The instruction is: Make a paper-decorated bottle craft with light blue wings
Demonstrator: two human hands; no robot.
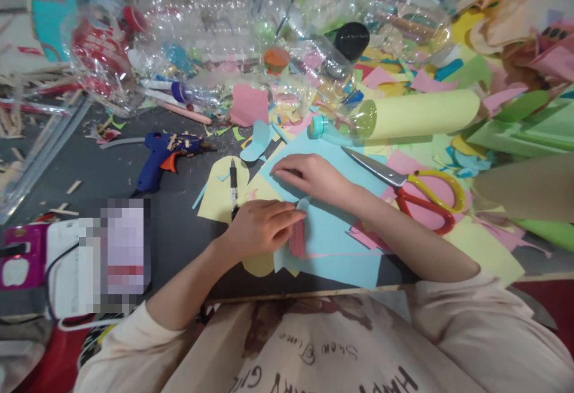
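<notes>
My left hand pinches a small folded light blue paper piece that lies over a pink paper piece. Both sit on a light blue paper sheet at the near edge of the dark table. My right hand lies on the same blue sheet a little further back. Its fingers are curled and press the paper down. A black pen lies on a yellow paper piece just left of my hands.
Red-and-yellow scissors lie right of my right hand. A blue glue gun lies to the left. Behind stand a rolled yellow sheet, clear plastic bottles and many coloured paper scraps. A white device sits near left.
</notes>
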